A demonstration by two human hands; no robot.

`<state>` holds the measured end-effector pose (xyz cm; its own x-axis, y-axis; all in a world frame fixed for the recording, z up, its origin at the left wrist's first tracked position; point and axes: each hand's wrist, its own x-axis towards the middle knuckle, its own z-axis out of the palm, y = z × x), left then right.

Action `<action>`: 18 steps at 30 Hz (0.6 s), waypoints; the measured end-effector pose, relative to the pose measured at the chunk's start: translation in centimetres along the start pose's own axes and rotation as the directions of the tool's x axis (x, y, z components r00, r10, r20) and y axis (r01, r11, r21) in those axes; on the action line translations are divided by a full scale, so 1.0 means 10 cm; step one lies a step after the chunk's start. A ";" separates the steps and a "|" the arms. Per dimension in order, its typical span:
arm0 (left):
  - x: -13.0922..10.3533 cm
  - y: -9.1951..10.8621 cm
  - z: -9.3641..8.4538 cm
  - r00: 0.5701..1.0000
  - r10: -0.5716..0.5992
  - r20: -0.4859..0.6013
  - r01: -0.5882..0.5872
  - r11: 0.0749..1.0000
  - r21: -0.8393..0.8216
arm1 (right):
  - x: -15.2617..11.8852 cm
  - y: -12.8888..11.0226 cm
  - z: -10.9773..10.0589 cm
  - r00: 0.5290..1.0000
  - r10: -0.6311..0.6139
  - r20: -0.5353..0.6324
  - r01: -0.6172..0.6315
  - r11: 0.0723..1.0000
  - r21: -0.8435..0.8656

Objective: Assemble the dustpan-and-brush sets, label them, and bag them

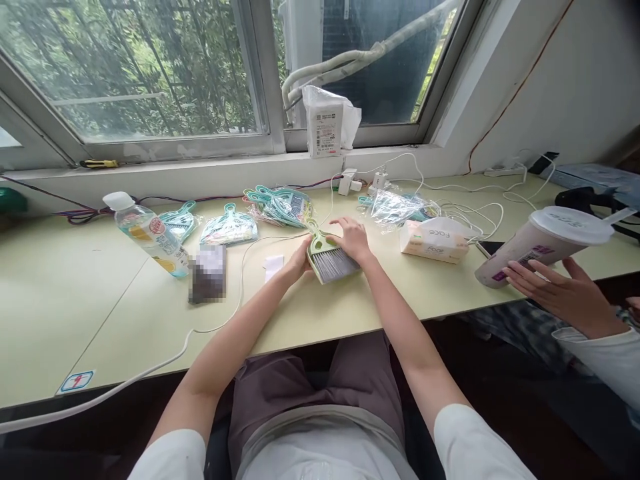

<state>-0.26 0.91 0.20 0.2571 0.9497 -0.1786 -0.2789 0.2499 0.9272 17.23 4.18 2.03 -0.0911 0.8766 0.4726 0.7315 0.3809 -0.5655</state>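
Note:
A small green dustpan with a grey-bristled brush (329, 257) lies on the pale yellow desk (350, 303) in front of me. My left hand (300, 259) grips its left edge. My right hand (353, 238) rests on its top right side, fingers spread over it. Behind lie several packaged teal dustpan sets (230, 229), a stack of them (280, 203), and clear plastic wrappers (395, 207).
A plastic bottle (147, 232) lies tilted at left. A tissue pack (434, 240) sits right of my hands. Another person's hand (560, 290) is beside a lidded drink cup (543, 243) at right. White cables and chargers (360, 181) run along the window sill.

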 end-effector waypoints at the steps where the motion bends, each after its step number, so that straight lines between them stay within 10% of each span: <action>1: 0.01 -0.03 -0.02 0.999 0.006 -0.049 -0.006 1.000 -0.002 | -0.02 -0.03 0.04 0.999 0.011 -0.045 -0.016 0.995 -0.103; 5: 0.03 -0.09 -0.07 0.971 0.087 -0.223 -0.085 0.996 0.022 | -0.12 -0.23 0.26 0.999 0.051 0.000 -0.049 0.971 -0.232; 10: -0.02 -0.14 0.01 0.963 0.207 -0.174 -0.184 0.973 0.137 | -0.12 -0.35 0.40 0.999 0.040 0.036 -0.034 0.988 -0.153; 14: -0.02 -0.16 0.06 0.954 0.279 -0.114 -0.250 0.944 0.213 | 0.00 -0.08 0.15 0.981 0.165 0.106 -0.189 0.938 0.292; 18: 0.06 -0.09 -0.08 0.881 0.415 -0.227 -0.288 0.851 0.440 | 0.08 0.23 -0.20 0.966 0.253 -0.055 -0.213 0.897 0.388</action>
<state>-0.61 1.42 -1.00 -0.0993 0.9832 0.1530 0.0957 -0.1436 0.9850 20.24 5.17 2.48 0.1347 0.9269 0.3504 0.4130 0.2689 -0.8701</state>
